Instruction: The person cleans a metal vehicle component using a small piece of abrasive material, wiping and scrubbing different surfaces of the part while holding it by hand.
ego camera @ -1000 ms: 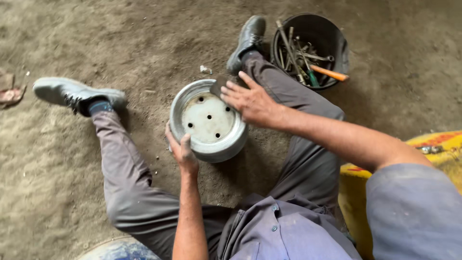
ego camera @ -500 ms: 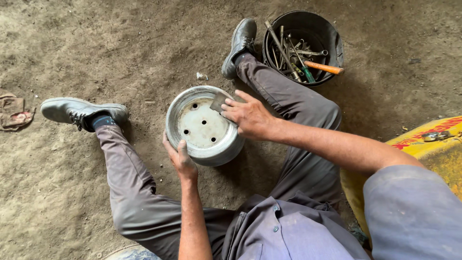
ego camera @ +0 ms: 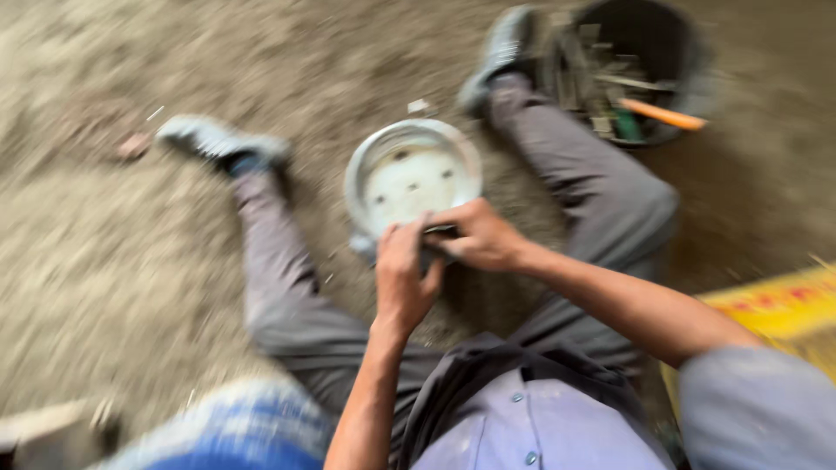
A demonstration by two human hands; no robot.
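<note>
A round pale metal wheel rim (ego camera: 409, 174) with several bolt holes lies on the dirt floor between my legs. My left hand (ego camera: 402, 277) and my right hand (ego camera: 477, 237) meet at the rim's near edge. Both appear to grip that edge, with a small dark thing between them that the motion blur hides. The whole view is smeared.
A black bucket (ego camera: 688, 61) holding tools, one with an orange handle (ego camera: 662, 113), stands at the upper right beside my right foot (ego camera: 501, 52). My left foot (ego camera: 213, 139) points left. A yellow object (ego camera: 775, 309) sits at the right edge. A blue and white thing (ego camera: 235, 426) lies at the bottom left.
Both hands have come together at the rim's near edge; before, the right hand lay on its far right side. The camera has swung, blurring the view.
</note>
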